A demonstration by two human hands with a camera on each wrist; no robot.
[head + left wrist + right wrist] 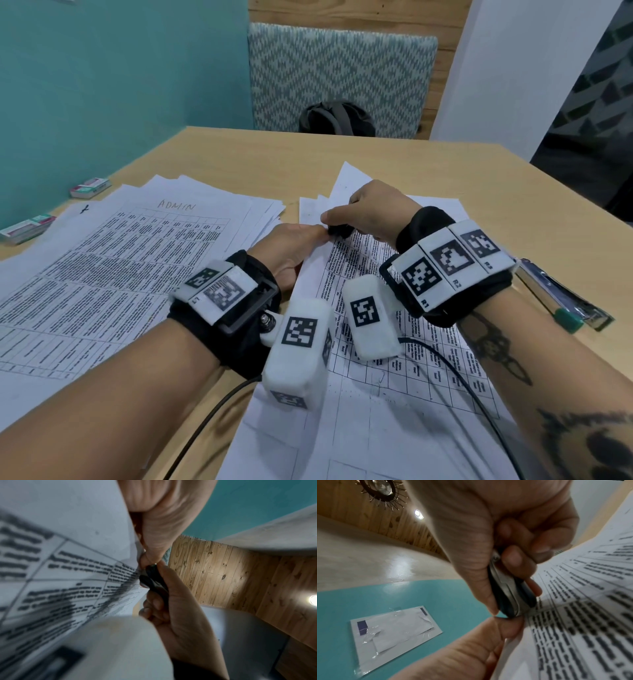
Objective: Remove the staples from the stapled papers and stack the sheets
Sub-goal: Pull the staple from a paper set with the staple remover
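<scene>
A stapled set of printed table sheets (376,342) lies on the wooden desk in front of me, its far left corner lifted. My left hand (313,236) pinches that corner between thumb and fingers, and the pinch shows close up in the left wrist view (150,557). My right hand (337,222) grips a black and metal staple remover (339,231), whose tip sits on the pinched corner right beside the left thumb (505,626). The staple remover (510,593) meets the paper (573,615) at its edge. The staple itself is hidden. A fanned pile of loose sheets (137,257) lies to the left.
A silver stapler (561,298) lies at the desk's right edge behind my right wrist. Two small staple boxes (90,186) (27,228) sit far left by the teal wall. A dark backpack (335,118) rests on a chair beyond the desk. Cables trail from both wrists.
</scene>
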